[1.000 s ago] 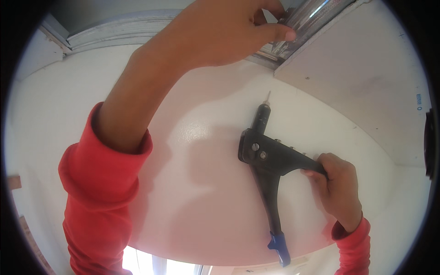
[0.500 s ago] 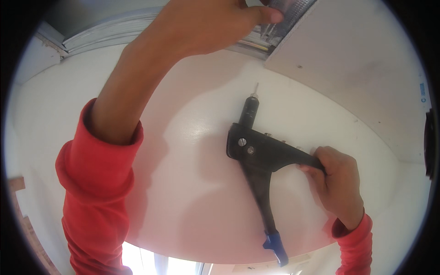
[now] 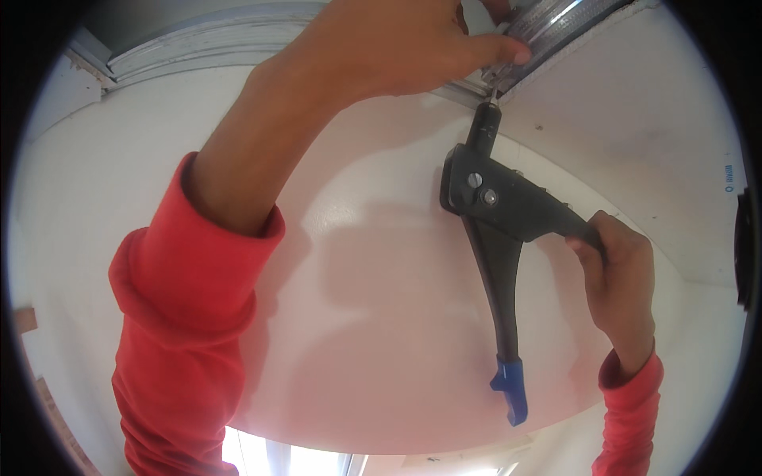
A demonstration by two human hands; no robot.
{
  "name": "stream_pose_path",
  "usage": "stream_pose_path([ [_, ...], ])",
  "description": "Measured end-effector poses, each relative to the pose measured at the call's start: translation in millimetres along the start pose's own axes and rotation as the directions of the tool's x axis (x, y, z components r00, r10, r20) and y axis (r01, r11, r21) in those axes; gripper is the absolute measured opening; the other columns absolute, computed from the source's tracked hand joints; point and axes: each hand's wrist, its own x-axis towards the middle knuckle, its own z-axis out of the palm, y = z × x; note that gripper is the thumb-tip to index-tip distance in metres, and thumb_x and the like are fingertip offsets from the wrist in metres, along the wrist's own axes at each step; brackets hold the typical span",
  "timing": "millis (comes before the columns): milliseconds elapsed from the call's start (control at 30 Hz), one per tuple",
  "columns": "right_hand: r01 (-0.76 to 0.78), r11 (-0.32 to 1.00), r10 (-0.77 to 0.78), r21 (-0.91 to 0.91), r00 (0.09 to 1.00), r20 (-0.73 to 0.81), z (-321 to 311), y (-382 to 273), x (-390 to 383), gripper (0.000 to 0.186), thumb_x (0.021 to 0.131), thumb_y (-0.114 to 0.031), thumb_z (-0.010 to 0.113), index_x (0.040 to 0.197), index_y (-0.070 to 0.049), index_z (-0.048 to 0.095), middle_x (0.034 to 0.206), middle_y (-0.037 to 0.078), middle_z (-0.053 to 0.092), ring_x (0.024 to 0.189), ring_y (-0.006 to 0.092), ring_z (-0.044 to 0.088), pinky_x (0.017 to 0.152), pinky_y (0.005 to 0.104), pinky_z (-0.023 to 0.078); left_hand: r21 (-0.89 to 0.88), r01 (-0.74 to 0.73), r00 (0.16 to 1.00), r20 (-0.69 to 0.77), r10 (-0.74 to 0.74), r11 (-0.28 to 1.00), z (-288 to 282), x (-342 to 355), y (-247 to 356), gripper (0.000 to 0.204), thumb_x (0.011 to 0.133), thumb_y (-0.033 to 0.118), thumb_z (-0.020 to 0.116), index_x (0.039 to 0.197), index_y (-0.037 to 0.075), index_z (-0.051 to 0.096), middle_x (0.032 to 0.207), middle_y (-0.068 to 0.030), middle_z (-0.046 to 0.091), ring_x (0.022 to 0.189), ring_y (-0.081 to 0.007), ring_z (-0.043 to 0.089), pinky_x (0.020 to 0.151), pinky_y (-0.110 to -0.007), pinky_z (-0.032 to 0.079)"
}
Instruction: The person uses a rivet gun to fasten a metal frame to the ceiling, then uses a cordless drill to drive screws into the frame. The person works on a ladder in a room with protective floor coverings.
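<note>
The hand riveter [image 3: 496, 190] is up at the metal profile [image 3: 559, 32], its body just below the profile's lower end, handles spread wide! From the left, the left hand [image 3: 413, 51] comes in beside the profile, thumb against its near edge; the frame cuts off the fingers, so I can't tell whether they close around it. Below the profile hangs the riveter's free lever, blue end [image 3: 512, 393] lowest. Farthest right and lower than the profile, the right hand [image 3: 627, 274] is clamped on the other handle. Big change: nose and metal meet in view, apparently bringing the tool into working reach, though whether the pin sits in a hole I can't tell. Half a second ago, bare white surface [image 3: 381, 333] separated that pin from the profile.
</note>
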Motion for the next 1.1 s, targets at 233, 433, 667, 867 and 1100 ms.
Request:
stream_pose_path([
  [233,0.009,1.000,-0.009,-0.009,1.000,0.020,28,28,-21,0.035,0.092,-0.022,0.075,0.075,-0.004,0.051,0.061,0.012,0.046,0.050,0.0299,0.041,0.050,0.0392,0.032,0.148,-0.053,0.997,-0.054,0.061,0.988,48,-17,-3,0.032,0.088,0.028,0.078,0.093,-0.004,0.076,0.056,-0.0136,0.061,0.045,-0.0194,0.053,0.049,-0.035,0.040],
  [433,0.002,1.000,-0.001,-0.012,1.000,0.002,63,51,-39,0.034,0.090,-0.021,0.076,0.077,-0.003,0.051,0.061,0.012,0.046,0.051,0.0301,0.041,0.050,0.0391,0.032,0.179,-0.004,0.996,-0.082,0.019,0.984,91,-32,0,0.036,0.087,0.031,0.078,0.090,-0.005,0.076,0.057,-0.0159,0.063,0.049,-0.0239,0.059,0.053,-0.037,0.045],
  [667,0.032,0.999,-0.033,-0.024,0.999,-0.035,23,33,-15,0.036,0.089,-0.022,0.077,0.074,-0.003,0.049,0.061,0.012,0.047,0.051,0.0304,0.042,0.051,0.0398,0.032,0.107,0.071,0.997,0.016,-0.073,0.992,30,-8,10,0.038,0.087,0.033,0.079,0.085,-0.005,0.077,0.064,-0.0175,0.068,0.057,-0.0279,0.065,0.061,-0.038,0.051],
  [867,0.038,0.978,-0.051,-0.203,0.997,-0.055,20,23,-1,0.041,0.088,-0.028,0.078,0.073,-0.004,0.049,0.059,0.012,0.050,0.050,0.0315,0.048,0.050,0.0411,0.035,0.256,0.118,0.993,-0.060,-0.106,0.959,23,-11,32,0.040,0.086,0.036,0.079,0.084,-0.004,0.077,0.065,-0.0166,0.069,0.059,-0.0282,0.067,0.062,-0.038,0.051],
  [1100,-0.044,0.928,0.037,-0.370,0.999,-0.027,-14,8,1,0.038,0.087,-0.034,0.078,0.081,-0.004,0.055,0.059,0.010,0.053,0.050,0.0309,0.054,0.051,0.0410,0.041,0.210,0.138,0.989,-0.086,-0.123,0.968,12,-6,16,0.045,0.083,0.046,0.079,0.088,0.001,0.078,0.065,-0.0152,0.069,0.060,-0.0313,0.067,0.062,-0.041,0.052],
])
